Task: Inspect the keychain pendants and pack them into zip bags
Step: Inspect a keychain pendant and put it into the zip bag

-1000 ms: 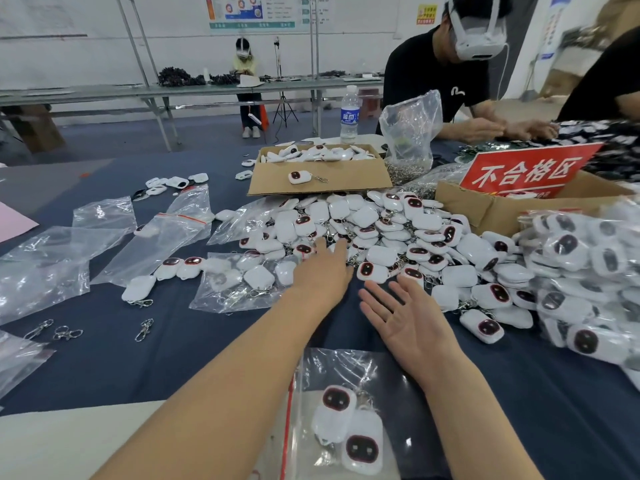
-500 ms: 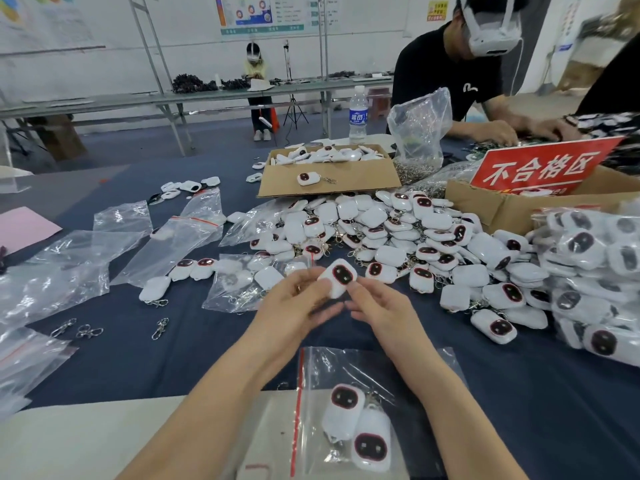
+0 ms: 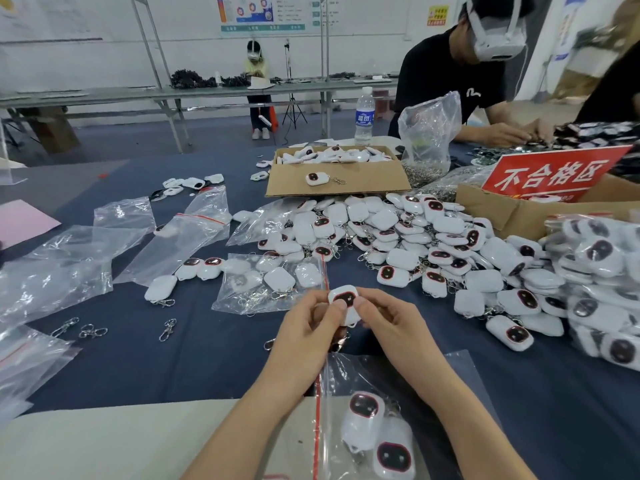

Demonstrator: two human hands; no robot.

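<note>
Left hand, right hand: pinch grip on white pendant, dark red-rimmed face.

Red sign in cardboard box: white "不合格区". Water bottle blue label, wall poster: print illegible.

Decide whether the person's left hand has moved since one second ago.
Yes. The left hand has pulled back from the pendant pile toward the near zip bag, now pinching a pendant.

Packing workshop — pendant heaps, reject-area sign
</note>
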